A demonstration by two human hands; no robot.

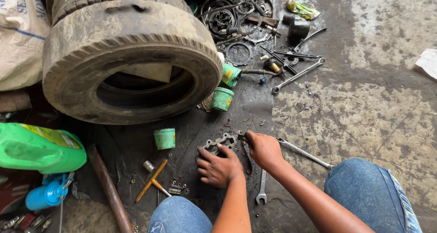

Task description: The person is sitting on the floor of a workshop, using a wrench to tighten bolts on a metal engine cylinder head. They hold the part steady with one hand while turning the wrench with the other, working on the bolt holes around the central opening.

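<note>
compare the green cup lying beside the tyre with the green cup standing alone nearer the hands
The cup beside the tyre lies tipped on its side, its mouth turned away from the tyre; the lone cup stands on its end. The tipped one touches the tyre wall; the lone one stands apart on the dark mat. Both are small, green and grimy.

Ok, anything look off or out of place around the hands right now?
Mostly clutter. The green jug lies on its side by the tyre, and two small green cups lie tipped at the tyre's edge. Spanners and clutch-like discs are scattered on the oily floor. The left hand presses a metal plate; nothing looks broken.
</note>
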